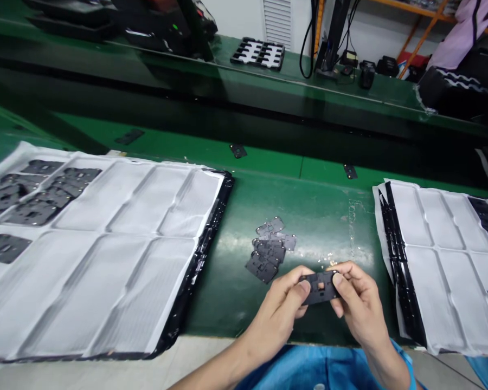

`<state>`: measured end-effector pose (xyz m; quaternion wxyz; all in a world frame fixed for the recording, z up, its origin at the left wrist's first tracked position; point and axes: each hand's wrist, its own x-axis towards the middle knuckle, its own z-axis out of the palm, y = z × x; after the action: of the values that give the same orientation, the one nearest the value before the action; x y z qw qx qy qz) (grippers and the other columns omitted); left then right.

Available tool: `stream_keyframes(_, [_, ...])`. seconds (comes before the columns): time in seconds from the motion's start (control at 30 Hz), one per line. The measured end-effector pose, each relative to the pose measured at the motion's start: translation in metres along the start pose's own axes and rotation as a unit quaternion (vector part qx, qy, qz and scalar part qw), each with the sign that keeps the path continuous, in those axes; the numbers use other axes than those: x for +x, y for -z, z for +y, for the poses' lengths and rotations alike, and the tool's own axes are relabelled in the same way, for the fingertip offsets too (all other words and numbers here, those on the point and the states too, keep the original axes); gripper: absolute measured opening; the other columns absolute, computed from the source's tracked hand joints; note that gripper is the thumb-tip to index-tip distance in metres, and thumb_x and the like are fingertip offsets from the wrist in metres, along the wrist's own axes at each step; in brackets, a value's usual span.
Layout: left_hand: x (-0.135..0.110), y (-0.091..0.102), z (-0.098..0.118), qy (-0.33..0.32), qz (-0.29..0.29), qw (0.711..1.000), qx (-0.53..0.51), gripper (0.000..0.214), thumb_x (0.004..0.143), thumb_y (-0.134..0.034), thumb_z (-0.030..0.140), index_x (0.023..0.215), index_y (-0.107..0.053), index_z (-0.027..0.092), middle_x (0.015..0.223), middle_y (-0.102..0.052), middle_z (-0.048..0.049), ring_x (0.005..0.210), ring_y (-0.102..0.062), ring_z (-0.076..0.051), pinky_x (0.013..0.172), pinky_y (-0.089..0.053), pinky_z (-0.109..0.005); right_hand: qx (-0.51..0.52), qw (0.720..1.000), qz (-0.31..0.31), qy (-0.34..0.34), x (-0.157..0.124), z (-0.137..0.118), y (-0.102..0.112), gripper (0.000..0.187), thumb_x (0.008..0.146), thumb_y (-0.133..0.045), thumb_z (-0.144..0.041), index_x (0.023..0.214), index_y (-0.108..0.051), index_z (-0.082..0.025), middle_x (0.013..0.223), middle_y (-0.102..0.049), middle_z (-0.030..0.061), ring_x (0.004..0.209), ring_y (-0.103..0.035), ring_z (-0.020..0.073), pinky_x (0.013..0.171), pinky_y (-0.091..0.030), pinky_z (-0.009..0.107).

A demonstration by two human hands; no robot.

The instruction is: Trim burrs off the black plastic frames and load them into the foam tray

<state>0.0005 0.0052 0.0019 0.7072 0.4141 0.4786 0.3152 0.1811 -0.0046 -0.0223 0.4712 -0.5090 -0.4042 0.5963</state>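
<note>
A flat black plastic plate (pixel 319 294) with a small square hole is held level above the green bench's front edge. My left hand (pixel 287 300) pinches its left end, thumb on top. At its right end my right hand (pixel 360 300) grips it between thumb and fingers. A loose pile of similar black plates (pixel 266 254) lies on the bench to the left of my hands. Tiny pale scraps (pixel 329 259) are scattered on the bench just beyond the held plate.
A white-lined compartment tray (pixel 134 271) with several black plates stands at left. Another lined tray (pixel 439 216) sits at right. Single plates (pixel 238 150) lie along the dark strip (pixel 268 124) behind. A smaller tray (pixel 258 53) rests on the far ledge.
</note>
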Motion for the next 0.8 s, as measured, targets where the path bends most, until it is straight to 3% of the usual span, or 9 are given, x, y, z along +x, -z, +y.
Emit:
stream_keyframes(0.17, [-0.003, 0.003, 0.003, -0.009, -0.001, 0.999, 0.041, 0.035, 0.098, -0.046, 0.050, 0.084, -0.057, 0.019, 0.073, -0.047, 0.0026, 0.068, -0.042, -0.014, 0.056, -0.036, -0.020, 0.012, 1.000, 0.001, 0.000, 0.000, 0.000, -0.006, 0.032, 0.098, -0.069, -0.047, 0.088, -0.068, -0.017, 0.051, -0.051, -0.0073, 0.037, -0.041, 0.0055, 0.042, -0.033, 0.018])
stream_keyframes(0.37, [-0.004, 0.009, -0.007, -0.050, -0.018, 0.992, 0.117, 0.038, 0.105, -0.039, 0.047, 0.088, -0.061, 0.020, 0.071, -0.050, 0.0033, 0.065, -0.045, -0.014, 0.060, -0.038, -0.023, -0.003, 0.998, 0.051, -0.022, 0.002, -0.001, -0.019, 0.039, 0.091, -0.071, -0.053, 0.076, -0.062, -0.018, 0.053, -0.050, -0.0080, 0.035, -0.034, 0.0039, 0.035, -0.028, 0.015])
stream_keyframes(0.47, [-0.006, 0.017, -0.005, -0.074, -0.027, 0.985, 0.156, 0.036, 0.106, -0.038, 0.043, 0.088, -0.060, 0.021, 0.074, -0.055, 0.0023, 0.069, -0.051, -0.016, 0.064, -0.041, -0.025, -0.019, 0.999, 0.029, -0.021, 0.001, 0.000, -0.018, 0.037, 0.093, -0.069, -0.052, 0.079, -0.063, -0.018, 0.056, -0.054, -0.0068, 0.036, -0.039, 0.0047, 0.037, -0.032, 0.016])
stream_keyframes(0.63, [-0.016, 0.055, 0.001, -0.097, -0.024, 0.943, 0.318, 0.032, 0.105, -0.043, 0.038, 0.081, -0.056, 0.021, 0.082, -0.057, 0.0008, 0.073, -0.058, -0.016, 0.070, -0.045, -0.028, -0.125, 0.991, -0.055, -0.012, -0.003, 0.004, -0.023, 0.025, 0.101, -0.062, -0.040, 0.092, -0.066, -0.017, 0.055, -0.058, -0.0059, 0.045, -0.055, 0.0095, 0.049, -0.041, 0.019])
stream_keyframes(0.73, [-0.020, 0.086, -0.005, -0.091, 0.035, 0.908, 0.408, 0.017, 0.101, -0.056, 0.038, 0.102, -0.062, 0.022, 0.100, -0.062, -0.0023, 0.080, -0.063, -0.018, 0.071, -0.050, -0.030, -0.181, 0.981, -0.075, -0.007, 0.001, 0.015, -0.045, 0.019, 0.102, -0.057, -0.035, 0.095, -0.063, -0.019, 0.055, -0.062, -0.0047, 0.047, -0.061, 0.0123, 0.049, -0.043, 0.020])
stream_keyframes(0.8, [-0.017, 0.103, -0.013, -0.103, 0.076, 0.877, 0.462, 0.026, 0.095, -0.067, 0.036, 0.116, -0.059, 0.022, 0.113, -0.063, -0.0049, 0.088, -0.066, -0.021, 0.073, -0.053, -0.032, -0.203, 0.975, -0.086, 0.005, 0.007, 0.027, -0.063, 0.013, 0.102, -0.055, -0.030, 0.097, -0.060, -0.020, 0.060, -0.064, -0.0041, 0.047, -0.064, 0.0130, 0.049, -0.045, 0.020])
